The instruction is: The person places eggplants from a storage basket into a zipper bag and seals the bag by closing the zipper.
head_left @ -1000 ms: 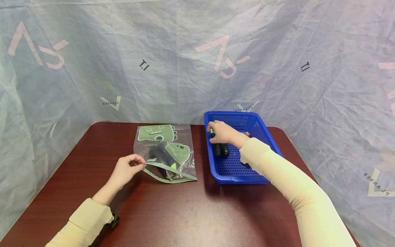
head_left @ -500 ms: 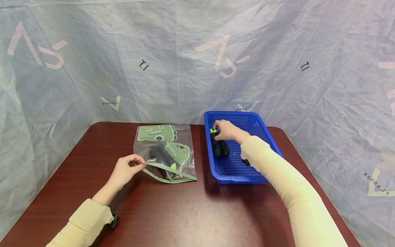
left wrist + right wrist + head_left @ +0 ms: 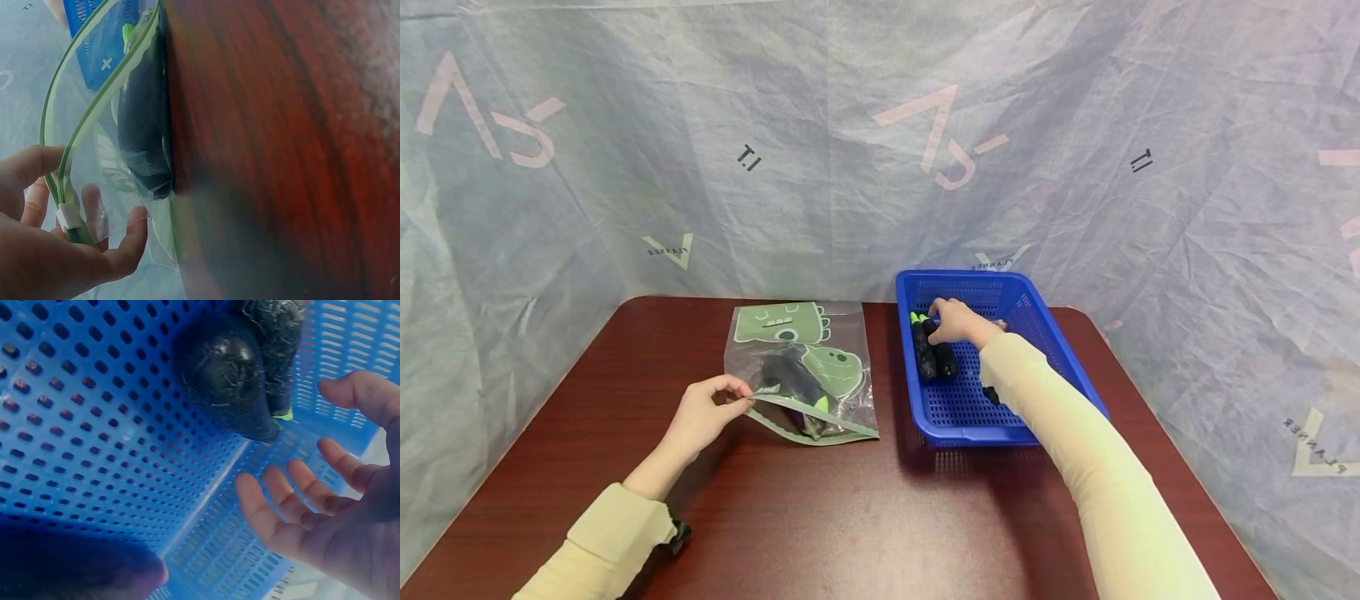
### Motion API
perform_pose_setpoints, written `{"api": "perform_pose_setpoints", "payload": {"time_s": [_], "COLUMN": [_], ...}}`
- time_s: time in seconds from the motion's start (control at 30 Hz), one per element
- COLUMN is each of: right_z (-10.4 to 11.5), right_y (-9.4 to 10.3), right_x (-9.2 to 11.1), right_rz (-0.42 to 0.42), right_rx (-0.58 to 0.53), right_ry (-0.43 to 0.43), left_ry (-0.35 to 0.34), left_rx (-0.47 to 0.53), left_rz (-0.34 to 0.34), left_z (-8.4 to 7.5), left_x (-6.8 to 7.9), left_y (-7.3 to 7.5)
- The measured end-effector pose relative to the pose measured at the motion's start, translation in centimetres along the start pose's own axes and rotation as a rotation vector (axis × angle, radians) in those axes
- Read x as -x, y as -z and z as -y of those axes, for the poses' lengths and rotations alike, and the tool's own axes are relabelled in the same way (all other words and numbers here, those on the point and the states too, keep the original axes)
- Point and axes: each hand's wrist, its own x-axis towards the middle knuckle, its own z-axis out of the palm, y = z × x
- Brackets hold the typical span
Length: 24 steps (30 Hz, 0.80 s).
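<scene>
Clear plastic bag (image 3: pixel 831 371), centre-left, is pinched at its mouth by the left hand (image 3: pixel 703 417); at least one eggplant (image 3: pixel 145 119) is bagged. Loose eggplants (image 3: pixel 924 354) are seen in the blue basket (image 3: pixel 985 435), centre-right; nothing is held by the right hand (image 3: pixel 958 323), fingers apart.

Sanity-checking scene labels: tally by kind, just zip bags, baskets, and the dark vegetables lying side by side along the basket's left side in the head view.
Zip bag: 1
Blue basket: 1
Dark vegetables side by side: 2
Total: 4
</scene>
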Motion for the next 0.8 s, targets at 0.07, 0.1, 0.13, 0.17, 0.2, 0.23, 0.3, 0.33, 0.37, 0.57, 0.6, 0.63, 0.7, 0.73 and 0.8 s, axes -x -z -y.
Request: {"api": "perform_pose_setpoints", "payload": {"time_s": [0.07,0.1,0.13,0.17,0.2,0.23,0.3,0.33,0.37,0.57,0.6,0.63,0.7,0.73,0.8], "right_z": [-0.3,-0.4,-0.5,-0.6,-0.7,-0.8,-1.0,-1.1,-1.2,-1.5,-1.5,-1.5,-1.7,-1.8,-1.9], "right_y": [-0.3,-0.4,-0.5,-0.7,-0.8,-0.9,-1.1,-1.1,-1.2,-1.5,-1.6,-1.7,-1.8,-1.8,-2.0], "right_x": [-0.2,-0.3,-0.4,-0.5,-0.5,-0.6,-0.7,-0.7,-0.8,-1.2,-1.2,-1.3,-1.5,-1.6,-1.6], "right_rz": [0.006,0.009,0.013,0.019,0.025,0.03,0.038,0.04,0.043,0.055,0.06,0.065,0.076,0.08,0.086], "right_rx": [-0.014,-0.024,-0.035,-0.049,-0.061,-0.07,-0.095,-0.103,-0.109,-0.135,-0.143,-0.155,-0.195,-0.218,-0.266], "right_ry": [-0.031,-0.046,-0.06,-0.075,-0.086,-0.095,-0.113,-0.121,-0.128,-0.185,-0.198,-0.21,-0.233,-0.244,-0.261], "left_ry": [-0.003,-0.004,-0.006,-0.009,-0.01,-0.01,-0.01,-0.009,-0.008,-0.012,-0.012,-0.012,-0.01,-0.009,-0.011], "left_rx": [0.0,0.001,-0.002,-0.003,-0.004,-0.004,-0.004,-0.004,0.0,0.006,0.005,0.005,0.007,0.008,0.008], "left_rz": [-0.002,-0.003,-0.004,-0.004,-0.004,-0.004,-0.002,-0.002,-0.002,-0.005,-0.005,-0.004,-0.003,-0.001,-0.001], "left_z": [0.0,0.0,0.0,0.0,0.0,0.0,0.1,0.1,0.1,0.2,0.2,0.2,0.2,0.3,0.3], "left_x": [0.0,0.0,-0.1,-0.1,-0.1,-0.1,0.0,0.0,-0.1,-0.1,-0.1,-0.1,-0.1,-0.1,-0.1], "left_y": [0.0,0.0,0.0,0.0,0.0,0.0,0.0,0.0,-0.1,-0.1,-0.1,-0.1,-0.1,-0.1,-0.1]}}
